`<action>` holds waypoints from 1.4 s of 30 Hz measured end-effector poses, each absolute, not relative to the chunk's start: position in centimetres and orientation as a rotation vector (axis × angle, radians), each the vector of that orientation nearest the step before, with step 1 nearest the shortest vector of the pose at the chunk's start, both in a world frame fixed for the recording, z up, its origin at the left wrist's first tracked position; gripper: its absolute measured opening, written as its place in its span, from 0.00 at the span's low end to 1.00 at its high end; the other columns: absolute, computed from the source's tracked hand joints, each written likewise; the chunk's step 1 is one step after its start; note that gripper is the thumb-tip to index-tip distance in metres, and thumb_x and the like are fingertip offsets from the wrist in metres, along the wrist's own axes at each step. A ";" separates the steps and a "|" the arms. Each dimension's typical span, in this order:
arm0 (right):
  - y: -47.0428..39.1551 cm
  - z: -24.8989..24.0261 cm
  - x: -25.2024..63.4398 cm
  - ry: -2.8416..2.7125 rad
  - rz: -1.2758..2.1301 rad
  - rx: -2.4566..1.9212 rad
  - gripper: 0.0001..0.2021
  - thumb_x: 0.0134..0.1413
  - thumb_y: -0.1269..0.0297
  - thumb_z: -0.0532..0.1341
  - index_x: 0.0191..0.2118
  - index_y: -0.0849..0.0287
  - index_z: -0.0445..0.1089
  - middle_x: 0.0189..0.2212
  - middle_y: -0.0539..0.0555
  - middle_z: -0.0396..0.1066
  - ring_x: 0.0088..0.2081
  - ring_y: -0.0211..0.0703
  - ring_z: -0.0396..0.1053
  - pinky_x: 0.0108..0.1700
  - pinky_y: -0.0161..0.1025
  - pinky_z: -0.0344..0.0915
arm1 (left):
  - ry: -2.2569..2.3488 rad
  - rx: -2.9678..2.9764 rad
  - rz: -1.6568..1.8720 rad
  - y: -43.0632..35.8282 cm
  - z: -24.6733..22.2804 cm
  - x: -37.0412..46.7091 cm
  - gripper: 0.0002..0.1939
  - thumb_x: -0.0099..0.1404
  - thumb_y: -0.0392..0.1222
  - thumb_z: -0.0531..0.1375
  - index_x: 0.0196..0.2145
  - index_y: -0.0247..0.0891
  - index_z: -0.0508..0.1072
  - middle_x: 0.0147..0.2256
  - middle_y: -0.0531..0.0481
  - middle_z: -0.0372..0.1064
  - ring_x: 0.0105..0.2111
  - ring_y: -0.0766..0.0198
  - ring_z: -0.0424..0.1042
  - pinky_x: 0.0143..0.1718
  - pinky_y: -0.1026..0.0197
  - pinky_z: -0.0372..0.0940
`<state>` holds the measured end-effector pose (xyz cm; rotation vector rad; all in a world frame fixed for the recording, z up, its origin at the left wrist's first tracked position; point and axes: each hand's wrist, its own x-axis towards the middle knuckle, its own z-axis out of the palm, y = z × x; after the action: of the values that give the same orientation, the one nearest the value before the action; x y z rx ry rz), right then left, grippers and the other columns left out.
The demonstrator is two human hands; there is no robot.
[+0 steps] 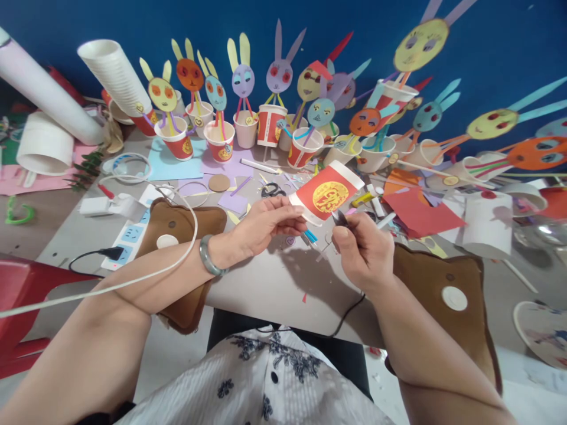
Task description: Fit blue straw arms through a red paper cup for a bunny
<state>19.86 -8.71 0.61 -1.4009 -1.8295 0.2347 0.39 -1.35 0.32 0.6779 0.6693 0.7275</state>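
Red side up, holds a paper cup (330, 193) above the counter (283, 295), pinched in the left hand (271, 226), and clenches a dark tool (340, 219) in the right hand (367, 251), best aimed away from the left.

Beyond and left of the held red paper cup (325, 192), a round yellow tag (249, 120) on another cup (244, 137) reads "Hi"; the held cup's gold emblem (330, 196) is not legible

Held cup (328, 193): red, white edges, gold round emblem
Wall (66, 23): deep blue
Desk (261, 289): pale grey
Shirt (248, 383): white, dark floral print
Cushion (465, 330): brown, white disc
Bracelet (207, 257): grey-green
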 end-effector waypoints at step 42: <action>-8.9 -0.8 18.6 -1.906 -0.223 -1.535 0.13 0.72 0.56 0.53 0.37 0.55 0.66 0.19 0.46 0.64 0.18 0.37 0.62 0.24 0.35 0.54 | 0.476 0.506 0.767 -2.4 -0.1 0.8 0.14 0.52 0.36 0.75 0.36 0.32 0.80 0.33 0.48 0.81 0.35 0.62 0.82 0.46 0.58 0.74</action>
<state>18.64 -8.87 -0.82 -1.5350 -1.9065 -0.2233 0.77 -2.38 -0.06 0.5055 0.4758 0.7669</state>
